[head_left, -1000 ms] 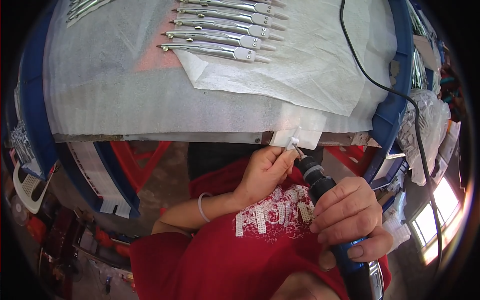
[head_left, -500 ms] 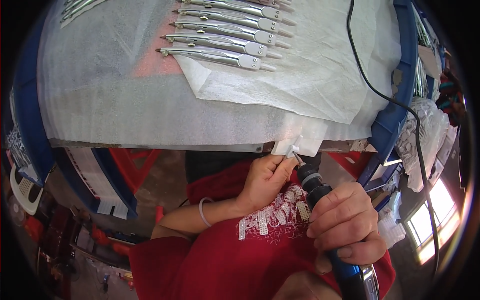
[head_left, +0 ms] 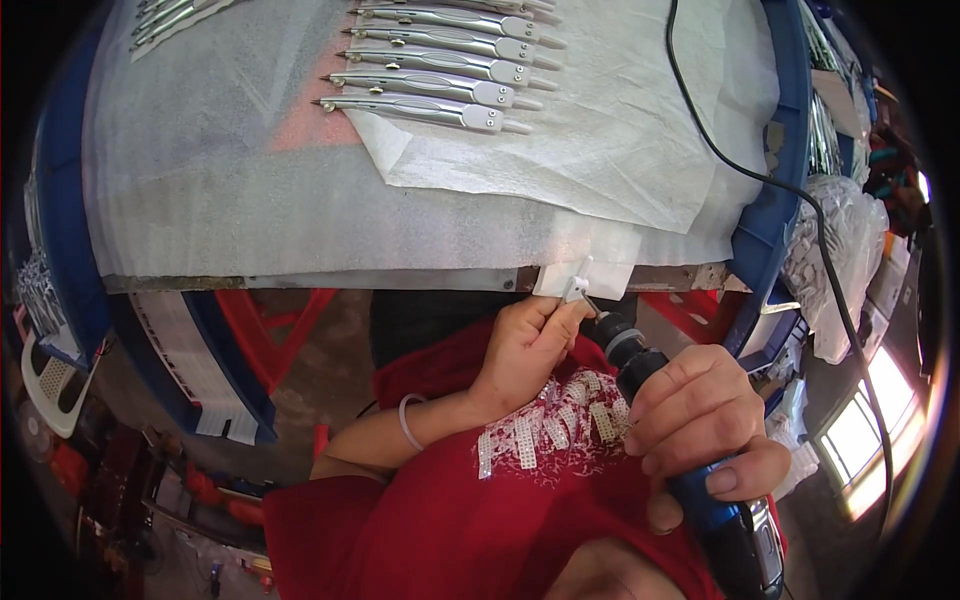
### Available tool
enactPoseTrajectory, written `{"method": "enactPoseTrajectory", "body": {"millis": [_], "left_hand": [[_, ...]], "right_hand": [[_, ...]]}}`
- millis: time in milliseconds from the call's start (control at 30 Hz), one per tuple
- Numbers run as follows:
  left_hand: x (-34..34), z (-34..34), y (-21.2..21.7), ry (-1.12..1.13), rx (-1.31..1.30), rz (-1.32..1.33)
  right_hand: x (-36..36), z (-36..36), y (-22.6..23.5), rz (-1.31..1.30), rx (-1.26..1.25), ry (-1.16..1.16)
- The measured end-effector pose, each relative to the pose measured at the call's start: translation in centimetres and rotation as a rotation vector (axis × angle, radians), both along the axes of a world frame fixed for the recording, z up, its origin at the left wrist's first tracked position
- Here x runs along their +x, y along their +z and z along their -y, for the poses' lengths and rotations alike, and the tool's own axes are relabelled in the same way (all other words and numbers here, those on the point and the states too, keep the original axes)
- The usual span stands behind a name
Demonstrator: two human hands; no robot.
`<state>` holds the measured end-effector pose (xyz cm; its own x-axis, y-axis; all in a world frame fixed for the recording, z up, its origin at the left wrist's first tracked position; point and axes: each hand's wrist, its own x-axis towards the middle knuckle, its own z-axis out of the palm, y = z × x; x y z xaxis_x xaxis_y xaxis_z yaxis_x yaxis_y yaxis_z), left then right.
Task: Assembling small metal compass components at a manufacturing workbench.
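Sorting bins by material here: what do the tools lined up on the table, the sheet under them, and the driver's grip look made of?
Tools: likely bare metal, silvery with bright glints. Sheet: seemingly thin white foam or nonwoven wrap, matte, creased and faintly see-through. Driver in the right hand: blue grip looks like plastic, dark collar probably metal or plastic.

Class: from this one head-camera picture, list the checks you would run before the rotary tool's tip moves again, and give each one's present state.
1. Left hand pinches the small white part: ok.
2. Right hand wraps the blue rotary tool: ok.
3. Tool tip meets the part: ok.
4. Left fingertips clear of the tip: not ok, close beside it.
5. Black cord clear of both hands: ok.
6. Tool spinning: cannot tell.
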<state>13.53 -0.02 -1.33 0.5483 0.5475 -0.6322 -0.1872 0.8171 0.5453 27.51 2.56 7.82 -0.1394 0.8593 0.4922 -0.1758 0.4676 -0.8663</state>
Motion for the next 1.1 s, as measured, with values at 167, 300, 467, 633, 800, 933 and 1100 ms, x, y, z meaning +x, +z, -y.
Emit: {"method": "enactPoseTrajectory", "body": {"millis": [167,300,467,633,800,933,1100], "left_hand": [[-0.1,0.2,-0.3,0.016,-0.076,0.046],[0.0,0.0,-0.1,0.021,-0.072,0.024],[0.0,0.1,-0.2,0.015,-0.072,0.016],[0.0,0.0,-0.2,0.003,-0.032,-0.026],[0.0,-0.1,-0.3,-0.009,-0.027,-0.039],[0.0,0.0,-0.1,-0.004,-0.011,-0.051],[0.1,0.2,-0.3,0.011,0.073,-0.043]], "right_hand": [[0.6,0.0,-0.1,0.128,0.031,0.036],[0.6,-0.1,-0.4,0.123,0.041,0.024],[-0.1,-0.2,-0.3,-0.004,0.003,-0.008],[-0.6,-0.4,-0.5,0.004,-0.001,-0.022],[-0.7,-0.7,-1.0,-0.025,0.014,-0.033],[-0.6,-1.0,-0.9,-0.02,0.012,-0.019],[0.4,-1.0,-0.8,0.099,0.029,0.047]]}}
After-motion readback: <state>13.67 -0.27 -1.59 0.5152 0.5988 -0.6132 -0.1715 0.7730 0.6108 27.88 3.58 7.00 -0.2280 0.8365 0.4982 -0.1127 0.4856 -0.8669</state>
